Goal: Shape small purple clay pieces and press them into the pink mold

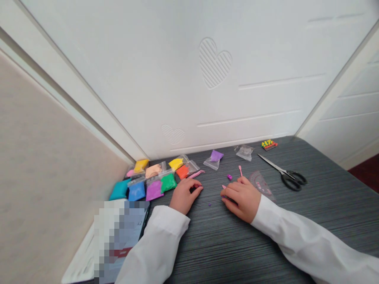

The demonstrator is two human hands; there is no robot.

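My left hand (185,195) rests on the dark table, thumb and forefinger pinched together; what they hold, if anything, is too small to make out. Across from it, my right hand (244,199) has its fingers closed low over the table, with a hint of purple at the fingertips. A pink tool (240,170) sticks up beyond the right hand, and another pink tip (224,187) shows by its fingers. Just past these lies a small purple clay lump (229,177). A tiny purple crumb (209,204) sits between the hands.
Several bags of coloured clay (154,190) and pink tweezers (196,174) lie at the left. A purple clay bag (217,156), clear bag (245,152), small coloured clay piece (269,144), scissors (291,177) and clear plastic sheet (262,185) lie behind and right. A blurred tablet (130,232) stands front left.
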